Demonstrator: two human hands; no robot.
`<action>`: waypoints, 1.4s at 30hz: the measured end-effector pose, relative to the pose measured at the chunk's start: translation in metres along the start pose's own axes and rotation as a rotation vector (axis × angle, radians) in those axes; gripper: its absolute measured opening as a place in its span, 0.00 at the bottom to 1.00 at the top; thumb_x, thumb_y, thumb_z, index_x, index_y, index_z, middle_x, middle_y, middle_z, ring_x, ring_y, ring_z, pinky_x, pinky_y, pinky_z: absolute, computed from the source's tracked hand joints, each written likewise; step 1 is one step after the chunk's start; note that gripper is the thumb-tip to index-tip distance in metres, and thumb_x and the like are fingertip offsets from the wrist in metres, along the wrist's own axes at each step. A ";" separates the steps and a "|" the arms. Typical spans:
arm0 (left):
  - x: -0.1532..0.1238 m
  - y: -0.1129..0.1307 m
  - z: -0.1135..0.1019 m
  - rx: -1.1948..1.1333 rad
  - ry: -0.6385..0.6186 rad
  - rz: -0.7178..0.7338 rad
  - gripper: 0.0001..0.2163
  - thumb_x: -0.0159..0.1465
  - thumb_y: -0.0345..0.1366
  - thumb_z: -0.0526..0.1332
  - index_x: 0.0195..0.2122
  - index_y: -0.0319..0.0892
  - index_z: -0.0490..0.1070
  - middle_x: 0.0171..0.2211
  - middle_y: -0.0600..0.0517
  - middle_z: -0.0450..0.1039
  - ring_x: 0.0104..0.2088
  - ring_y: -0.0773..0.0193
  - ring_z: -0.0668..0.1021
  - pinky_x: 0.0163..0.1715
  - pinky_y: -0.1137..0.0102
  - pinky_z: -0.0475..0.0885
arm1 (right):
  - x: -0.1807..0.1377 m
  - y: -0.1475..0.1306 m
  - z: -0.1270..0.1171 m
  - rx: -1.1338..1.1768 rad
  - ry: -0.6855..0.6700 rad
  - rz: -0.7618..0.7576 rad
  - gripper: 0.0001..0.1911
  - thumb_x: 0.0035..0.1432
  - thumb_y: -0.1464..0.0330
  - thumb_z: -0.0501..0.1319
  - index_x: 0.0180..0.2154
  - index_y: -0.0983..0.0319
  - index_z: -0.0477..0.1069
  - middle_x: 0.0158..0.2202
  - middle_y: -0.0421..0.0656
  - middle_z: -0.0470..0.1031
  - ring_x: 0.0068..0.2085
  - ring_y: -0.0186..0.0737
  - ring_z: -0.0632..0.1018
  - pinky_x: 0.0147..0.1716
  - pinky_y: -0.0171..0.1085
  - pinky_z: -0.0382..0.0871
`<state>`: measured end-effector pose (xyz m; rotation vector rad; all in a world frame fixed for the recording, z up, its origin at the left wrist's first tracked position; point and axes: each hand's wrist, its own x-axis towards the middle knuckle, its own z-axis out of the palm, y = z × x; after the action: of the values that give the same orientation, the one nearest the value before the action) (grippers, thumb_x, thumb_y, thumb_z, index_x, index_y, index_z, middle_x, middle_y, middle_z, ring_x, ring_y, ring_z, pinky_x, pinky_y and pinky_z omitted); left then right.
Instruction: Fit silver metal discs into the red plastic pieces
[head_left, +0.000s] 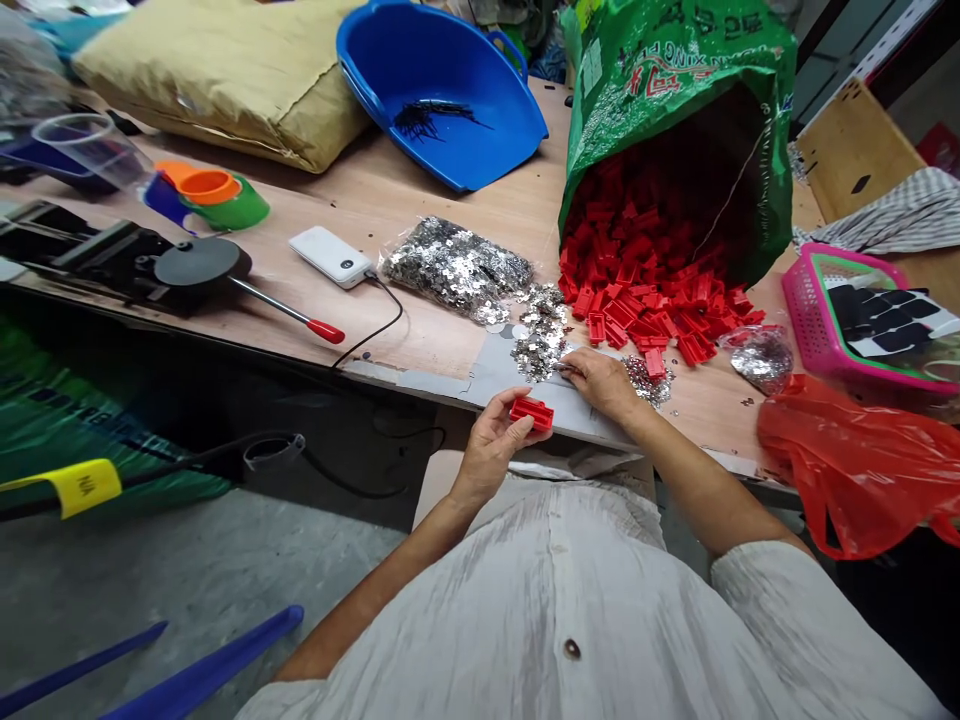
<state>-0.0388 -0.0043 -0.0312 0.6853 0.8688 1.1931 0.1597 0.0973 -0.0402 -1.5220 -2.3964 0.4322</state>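
My left hand point(491, 445) holds a red plastic housing point(532, 413) between thumb and fingers, just off the table's front edge. Its hollow side faces up. My right hand point(600, 383) rests at the edge of a loose pile of small silvery metal pieces point(541, 335), with thumb and fingertips pinched together. Whatever is between those fingertips is too small to make out. To the right of that hand lies a smaller heap of shiny metal bits point(646, 382). Behind it, many red plastic housings point(637, 310) spill from a green woven sack point(675, 70) lying on its side.
A clear bag of metal pieces point(457, 265) lies beside a white power bank point(330, 256) with a cable. Left stands a black hand press point(202, 262) with a red-tipped lever. Behind is a blue scoop point(480, 130); right are a pink basket point(814, 310) and red plastic bag point(862, 460).
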 end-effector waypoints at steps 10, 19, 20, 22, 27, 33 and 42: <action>0.006 -0.004 0.003 0.233 0.087 0.182 0.18 0.51 0.33 0.73 0.42 0.41 0.73 0.43 0.49 0.79 0.40 0.62 0.82 0.47 0.66 0.77 | -0.022 -0.011 -0.022 0.387 0.111 -0.043 0.04 0.61 0.66 0.60 0.37 0.60 0.70 0.31 0.39 0.75 0.28 0.34 0.72 0.30 0.33 0.63; 0.004 -0.013 0.004 0.577 0.082 0.465 0.19 0.55 0.35 0.71 0.48 0.44 0.73 0.47 0.48 0.78 0.45 0.59 0.81 0.50 0.63 0.77 | -0.064 -0.044 -0.024 0.417 0.243 -0.153 0.02 0.63 0.68 0.61 0.36 0.59 0.70 0.30 0.40 0.74 0.30 0.35 0.73 0.31 0.33 0.64; 0.004 -0.013 0.004 0.612 0.073 0.497 0.19 0.56 0.35 0.70 0.49 0.44 0.73 0.47 0.48 0.78 0.45 0.59 0.81 0.50 0.63 0.77 | -0.065 -0.045 -0.023 0.400 0.251 -0.176 0.02 0.63 0.68 0.60 0.36 0.59 0.70 0.29 0.40 0.74 0.30 0.35 0.73 0.31 0.33 0.65; 0.003 -0.014 0.003 0.685 0.064 0.554 0.19 0.57 0.35 0.70 0.50 0.45 0.73 0.47 0.48 0.78 0.45 0.60 0.81 0.50 0.64 0.77 | -0.067 -0.046 -0.022 0.382 0.262 -0.206 0.02 0.64 0.69 0.59 0.36 0.59 0.70 0.30 0.41 0.73 0.31 0.36 0.73 0.32 0.34 0.66; 0.001 -0.014 0.005 0.808 0.068 0.660 0.19 0.57 0.35 0.69 0.50 0.45 0.72 0.47 0.49 0.79 0.44 0.61 0.82 0.47 0.65 0.78 | -0.070 -0.049 -0.022 0.373 0.279 -0.251 0.03 0.64 0.71 0.58 0.38 0.59 0.70 0.30 0.42 0.74 0.33 0.38 0.75 0.33 0.35 0.67; -0.002 -0.013 0.010 0.867 0.056 0.723 0.17 0.58 0.35 0.69 0.49 0.45 0.72 0.46 0.48 0.80 0.44 0.60 0.82 0.46 0.65 0.79 | -0.072 -0.051 -0.018 0.380 0.252 -0.265 0.05 0.65 0.72 0.56 0.39 0.59 0.70 0.34 0.44 0.76 0.36 0.40 0.76 0.36 0.38 0.70; -0.005 -0.020 0.008 0.831 0.077 0.769 0.18 0.58 0.33 0.69 0.50 0.46 0.71 0.47 0.49 0.79 0.45 0.61 0.82 0.46 0.65 0.79 | -0.078 -0.048 -0.024 0.687 0.075 -0.094 0.11 0.67 0.64 0.56 0.45 0.58 0.74 0.38 0.44 0.74 0.39 0.39 0.75 0.39 0.38 0.69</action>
<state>-0.0228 -0.0138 -0.0433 1.7705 1.2262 1.5180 0.1615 0.0093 -0.0044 -1.0823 -1.9418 1.0222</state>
